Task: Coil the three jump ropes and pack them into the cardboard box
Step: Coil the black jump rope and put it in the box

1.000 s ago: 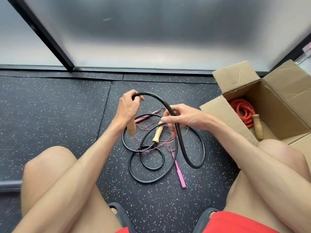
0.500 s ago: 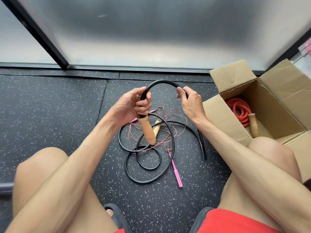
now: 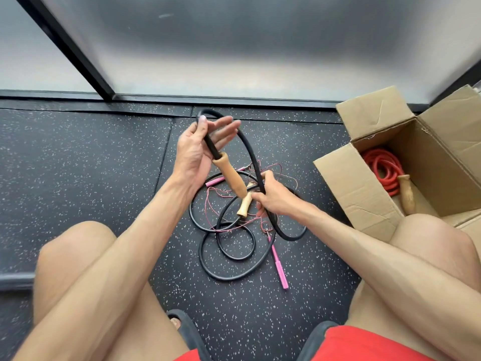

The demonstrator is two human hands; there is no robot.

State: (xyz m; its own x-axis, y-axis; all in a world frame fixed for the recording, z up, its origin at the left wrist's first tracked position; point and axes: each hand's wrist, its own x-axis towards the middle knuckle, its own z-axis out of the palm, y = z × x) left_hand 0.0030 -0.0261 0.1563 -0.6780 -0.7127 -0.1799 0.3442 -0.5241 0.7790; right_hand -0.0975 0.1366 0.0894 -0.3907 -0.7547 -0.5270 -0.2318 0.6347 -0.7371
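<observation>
- Closest in: red shorts (image 3: 364, 345), both bare knees up, and a dark slipper (image 3: 187, 332) between them on the speckled black floor (image 3: 78, 165).
- Just past the knees, the black jump rope (image 3: 229, 256) lies in loose loops on the floor. A thin pink jump rope (image 3: 226, 196) is tangled through it; one pink handle (image 3: 279, 267) points back toward the knees, the other (image 3: 216, 180) pokes out under the left wrist.
- One wooden handle (image 3: 244, 205) of the black rope sits in the middle of that mess, just beside the right hand.
- Right hand (image 3: 273, 199) is low over the pile, fingers closed around a strand of the black rope that comes down from the arch above.
- Left hand (image 3: 200, 147) is up higher, fingers mostly stretched out, thumb pinning the black rope against the palm. The rope's other wooden handle (image 3: 230, 174) hangs down at an angle below it.
- From the left hand the rope arcs up and over, then drops to the right hand.
- Over by the right knee: the cardboard box (image 3: 354, 188), flaps open. The red jump rope (image 3: 382, 170) is already coiled inside, with a wooden handle (image 3: 407, 196) leaning by it.
- Far edge of the floor meets a frosted glass wall (image 3: 260, 48) with black framing.
</observation>
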